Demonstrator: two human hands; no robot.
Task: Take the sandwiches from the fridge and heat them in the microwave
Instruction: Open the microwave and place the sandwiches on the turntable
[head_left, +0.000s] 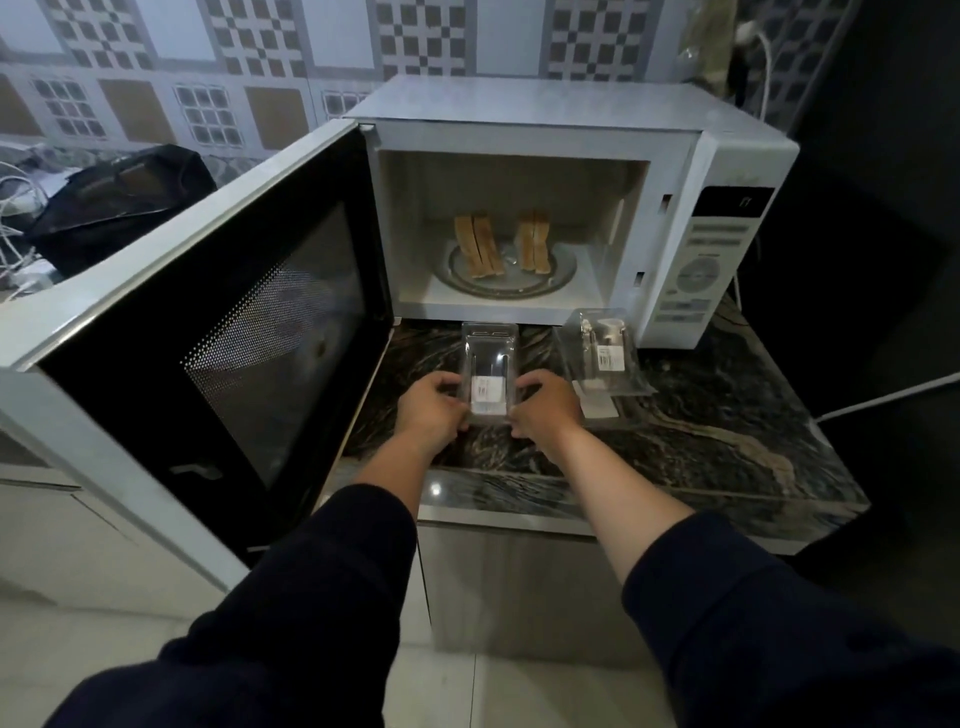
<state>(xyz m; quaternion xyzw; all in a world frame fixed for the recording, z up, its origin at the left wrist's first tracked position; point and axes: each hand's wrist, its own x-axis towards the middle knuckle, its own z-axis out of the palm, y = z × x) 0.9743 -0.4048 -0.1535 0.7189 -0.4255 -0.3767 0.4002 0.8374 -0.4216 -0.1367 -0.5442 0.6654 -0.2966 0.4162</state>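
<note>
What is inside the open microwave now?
Two sandwiches stand upright on the glass turntable inside the microwave. The turntable under them is covered, and their fillings cannot be seen.

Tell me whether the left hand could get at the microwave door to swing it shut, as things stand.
Probably yes. The microwave door stands wide open just to the left of the left hand, with nothing between them. That hand now grips the clear plastic container together with the right hand, so it must let go first.
</note>
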